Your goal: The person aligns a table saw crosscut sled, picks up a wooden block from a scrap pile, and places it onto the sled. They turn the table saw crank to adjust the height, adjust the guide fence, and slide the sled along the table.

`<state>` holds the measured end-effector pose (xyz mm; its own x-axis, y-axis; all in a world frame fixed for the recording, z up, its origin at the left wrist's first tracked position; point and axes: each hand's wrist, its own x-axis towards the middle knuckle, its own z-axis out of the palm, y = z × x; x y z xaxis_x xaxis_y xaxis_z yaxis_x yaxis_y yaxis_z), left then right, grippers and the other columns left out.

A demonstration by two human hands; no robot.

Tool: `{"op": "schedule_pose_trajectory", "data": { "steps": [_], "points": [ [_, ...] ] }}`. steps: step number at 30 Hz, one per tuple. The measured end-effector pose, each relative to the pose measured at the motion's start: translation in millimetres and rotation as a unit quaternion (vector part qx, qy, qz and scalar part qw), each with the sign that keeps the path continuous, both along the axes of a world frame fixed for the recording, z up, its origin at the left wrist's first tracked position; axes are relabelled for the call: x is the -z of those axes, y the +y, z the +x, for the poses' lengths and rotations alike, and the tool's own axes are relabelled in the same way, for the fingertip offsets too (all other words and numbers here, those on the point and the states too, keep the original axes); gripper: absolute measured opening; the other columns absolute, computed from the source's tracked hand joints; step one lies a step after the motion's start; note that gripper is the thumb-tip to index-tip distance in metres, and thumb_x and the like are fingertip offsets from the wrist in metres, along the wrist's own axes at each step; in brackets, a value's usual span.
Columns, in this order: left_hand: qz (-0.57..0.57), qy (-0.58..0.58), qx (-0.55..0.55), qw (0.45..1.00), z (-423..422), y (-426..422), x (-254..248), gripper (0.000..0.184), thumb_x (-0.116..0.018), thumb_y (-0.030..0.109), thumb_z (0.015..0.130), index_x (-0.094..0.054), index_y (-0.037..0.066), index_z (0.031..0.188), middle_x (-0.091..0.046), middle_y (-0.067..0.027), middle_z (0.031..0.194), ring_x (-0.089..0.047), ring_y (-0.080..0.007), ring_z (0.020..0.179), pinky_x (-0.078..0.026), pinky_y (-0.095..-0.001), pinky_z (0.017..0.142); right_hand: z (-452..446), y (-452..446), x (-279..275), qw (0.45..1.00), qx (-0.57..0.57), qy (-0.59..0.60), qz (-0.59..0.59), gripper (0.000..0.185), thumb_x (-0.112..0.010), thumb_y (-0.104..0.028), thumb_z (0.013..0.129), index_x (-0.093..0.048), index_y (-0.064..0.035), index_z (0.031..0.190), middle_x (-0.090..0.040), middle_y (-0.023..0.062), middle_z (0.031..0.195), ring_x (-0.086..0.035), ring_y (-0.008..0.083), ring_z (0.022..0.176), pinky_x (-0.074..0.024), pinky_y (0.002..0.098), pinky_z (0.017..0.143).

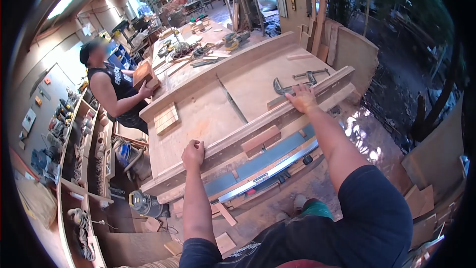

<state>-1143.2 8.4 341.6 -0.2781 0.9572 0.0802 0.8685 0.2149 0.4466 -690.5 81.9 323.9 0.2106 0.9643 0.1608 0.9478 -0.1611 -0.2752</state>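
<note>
A long wooden rail [233, 139] runs along the near edge of a plywood-topped table sled [198, 97]. My left hand [193, 154] is closed at the rail's left part, fingers curled over its top edge. Farther right, my right hand [302, 100] lies over the same rail with fingers stretched out and apart. Just beyond those fingers, a metal C-clamp [280, 88] lies by a small wood strip [276, 102]. A narrow slot [230, 99] crosses the plywood between my hands. A light wood block [166, 118] with dark lines rests at the left.
At the left, another person [116, 84] holds a brown wooden block [145, 75]. Power tools lie on the workbench [210, 32] behind. Below the rail are a silver guide bar [270, 171] and a wood block [261, 139]. A shop vacuum [146, 203] stands lower left.
</note>
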Motion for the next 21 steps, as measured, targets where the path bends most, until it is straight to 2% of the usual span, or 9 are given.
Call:
{"op": "schedule_pose_trajectory", "data": {
  "steps": [17,19,21],
  "points": [
    [-0.044,0.021,0.018,0.999,1.0,3.9,-3.2,0.039,-0.057,0.046,0.088,-0.07,0.011,0.1,-0.071,-0.0126,0.099,-0.066,-0.0303,0.096,-0.05,-0.0409,0.085,0.7,-1.5,-0.8,1.0,-0.005,-0.007,0.013,0.062,-0.041,-0.059,0.094,-0.049,-0.0127,0.135,-0.039,0.018,0.147,-0.035,0.0329,0.136,-0.018,0.0484,0.113],
    [-0.047,0.019,0.016,0.999,0.4,4.2,-3.6,0.04,-0.057,0.046,0.088,-0.07,0.011,0.1,-0.071,-0.0128,0.1,-0.066,-0.0304,0.096,-0.05,-0.0408,0.086,-1.8,-5.9,-10.3,1.0,0.002,-0.004,-0.021,0.063,-0.041,-0.057,0.094,-0.046,-0.0129,0.139,-0.036,0.0172,0.149,-0.028,0.028,0.141,-0.0164,0.0483,0.115],
    [-0.05,0.019,0.015,0.998,-0.2,5.2,-2.1,0.04,-0.056,0.046,0.088,-0.07,0.011,0.101,-0.071,-0.0132,0.1,-0.066,-0.0307,0.097,-0.05,-0.0411,0.087,-1.7,-5.2,-8.2,1.0,0.002,-0.004,-0.019,0.063,-0.041,-0.057,0.094,-0.046,-0.013,0.139,-0.036,0.0171,0.149,-0.029,0.0278,0.141,-0.0163,0.0484,0.115]
  ]
}}
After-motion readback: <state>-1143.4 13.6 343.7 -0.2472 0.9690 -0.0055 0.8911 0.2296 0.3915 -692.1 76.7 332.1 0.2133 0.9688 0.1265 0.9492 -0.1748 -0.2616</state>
